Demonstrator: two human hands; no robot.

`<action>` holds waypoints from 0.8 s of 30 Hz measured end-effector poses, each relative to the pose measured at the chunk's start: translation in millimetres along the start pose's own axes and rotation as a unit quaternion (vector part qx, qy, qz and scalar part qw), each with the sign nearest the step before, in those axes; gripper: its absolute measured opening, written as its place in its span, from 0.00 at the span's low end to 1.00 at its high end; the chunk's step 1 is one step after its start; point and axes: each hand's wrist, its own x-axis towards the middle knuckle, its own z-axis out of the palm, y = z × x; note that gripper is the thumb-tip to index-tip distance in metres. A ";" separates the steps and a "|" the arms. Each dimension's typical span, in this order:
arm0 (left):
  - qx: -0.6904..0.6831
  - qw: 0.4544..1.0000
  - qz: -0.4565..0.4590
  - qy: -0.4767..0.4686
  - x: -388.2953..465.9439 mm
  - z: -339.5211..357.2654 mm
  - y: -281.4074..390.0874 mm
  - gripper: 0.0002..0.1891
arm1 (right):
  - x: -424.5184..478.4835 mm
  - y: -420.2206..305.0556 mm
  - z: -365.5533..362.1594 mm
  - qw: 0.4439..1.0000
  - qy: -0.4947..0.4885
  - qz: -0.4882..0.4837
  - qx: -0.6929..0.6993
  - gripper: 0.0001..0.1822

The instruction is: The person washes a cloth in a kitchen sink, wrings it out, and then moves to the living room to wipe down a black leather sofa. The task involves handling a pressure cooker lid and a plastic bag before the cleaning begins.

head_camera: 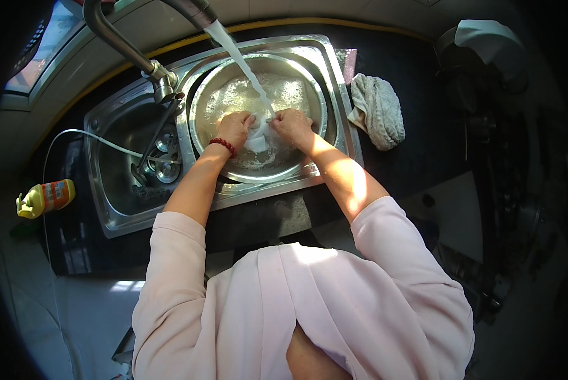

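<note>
A round stainless steel basin [203, 166] of sudsy water sits in the right bowl of a double sink. Above this water my left hand [235, 128], with a red bead bracelet at its wrist, and my right hand [292, 126] grip a wet white cloth [256, 141] between them. Water pours from the metal faucet [200, 16] into the basin, close to the fingers of my right hand. The lower part of the cloth lies in the water, partly hidden by splash and foam.
In the left sink bowl [117, 190] lie a metal strainer [166, 171] and a dark-handled tool, with a white hose [98, 137] running in. A yellow pump bottle [51, 198] lies left on the black counter. A folded, light-coloured towel [378, 111] rests right of the sink.
</note>
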 end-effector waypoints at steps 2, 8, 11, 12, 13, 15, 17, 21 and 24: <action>-0.310 0.946 -0.039 0.086 -4.4 -18.2 15.9 0.16 | 3.9 13.2 -15.1 0.984 0.077 -0.019 0.158 0.15; -0.509 0.839 0.008 0.193 -5.5 -108.9 36.5 0.15 | -1.5 9.5 -90.7 0.890 0.177 -0.101 0.408 0.15; -0.491 0.838 0.060 0.229 -22.7 -153.5 73.6 0.15 | -22.2 -14.4 -138.0 0.846 0.213 -0.159 0.462 0.14; -0.493 0.838 0.051 0.230 -29.7 -166.6 86.0 0.15 | -29.9 -20.3 -151.3 0.838 0.230 -0.193 0.455 0.13; -0.512 0.810 0.105 0.267 -35.0 -169.7 92.5 0.15 | -36.2 -27.5 -161.3 0.830 0.244 -0.227 0.447 0.13; -0.516 0.798 0.151 0.271 -46.6 -182.1 102.8 0.15 | -49.8 -44.4 -172.8 0.806 0.238 -0.223 0.493 0.13; -0.486 0.824 0.149 0.249 -53.5 -181.1 102.4 0.16 | -56.6 -46.3 -171.2 0.804 0.194 -0.234 0.511 0.13; -0.411 0.889 0.067 0.190 -61.2 -139.0 89.4 0.15 | -56.5 -24.2 -118.8 0.904 0.079 -0.162 0.388 0.13; -0.102 0.989 0.027 0.103 -58.0 -99.0 61.1 0.12 | -52.8 1.5 -70.0 0.976 -0.029 -0.135 0.171 0.11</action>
